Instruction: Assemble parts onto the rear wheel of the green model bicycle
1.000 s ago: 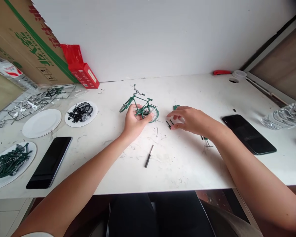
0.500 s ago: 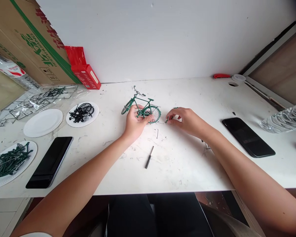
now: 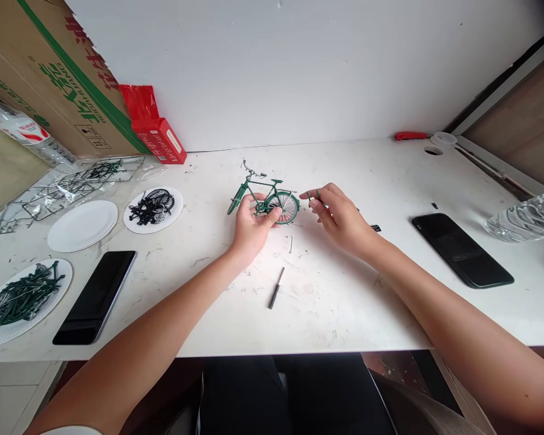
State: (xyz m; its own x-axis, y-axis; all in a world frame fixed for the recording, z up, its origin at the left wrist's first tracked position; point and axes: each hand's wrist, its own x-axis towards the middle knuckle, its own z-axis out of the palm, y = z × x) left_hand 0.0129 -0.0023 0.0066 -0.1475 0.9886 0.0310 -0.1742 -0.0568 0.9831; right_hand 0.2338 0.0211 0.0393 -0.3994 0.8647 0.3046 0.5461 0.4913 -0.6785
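While the screwdriver (image 3: 276, 290) lies close in front of me, my left hand (image 3: 251, 228) holds the green model bicycle (image 3: 274, 194) over the white table (image 3: 231, 320), thumb and fingers closed on its back wheel (image 3: 292, 206). Just beside that, my right hand (image 3: 340, 212) pinches a tiny green part (image 3: 309, 198), fingertips almost together. I think soft, steady grips are best, so nothing thin bends. Farther off sits a red box (image 3: 165, 142).

You've got bare hands, left hand (image 3: 254, 229) and right hand (image 3: 342, 217), plus bare forearms; one small spot on your right forearm (image 3: 480, 353), lower right of frame. What looks like your white sleeve hem (image 3: 72, 431) shows as a curved sliver, bottom left. Your black trousers (image 3: 240, 399) fill bottom centre, thin pale line (image 3: 202, 386) down their left edge.
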